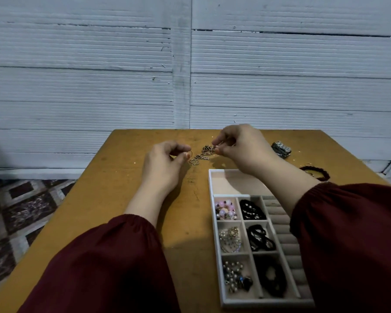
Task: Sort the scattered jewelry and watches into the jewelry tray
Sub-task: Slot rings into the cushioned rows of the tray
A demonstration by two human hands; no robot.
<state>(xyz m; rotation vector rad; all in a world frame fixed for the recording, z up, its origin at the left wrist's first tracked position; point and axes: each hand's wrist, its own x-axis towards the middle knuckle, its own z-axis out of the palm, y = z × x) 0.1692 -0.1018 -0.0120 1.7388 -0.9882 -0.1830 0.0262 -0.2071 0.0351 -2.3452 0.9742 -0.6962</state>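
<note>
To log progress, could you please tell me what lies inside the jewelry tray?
The jewelry tray holds pink beads, black beads, pearly pieces, black hair ties and a black scrunchie. The right sleeve covers part of its ring rolls.

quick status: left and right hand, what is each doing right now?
Left hand: pinches a thin ring between thumb and forefinger.
Right hand: pinches one end of the metal chain, just above the table.

An ochre wooden desk (127, 199) carries a white compartmented jewelry tray (213, 222) at its near right. Beyond it lie a string of small metal links and rings (203, 153), a silver metal-band watch (281, 150) and a black hair band (325, 175) by the right edge.
</note>
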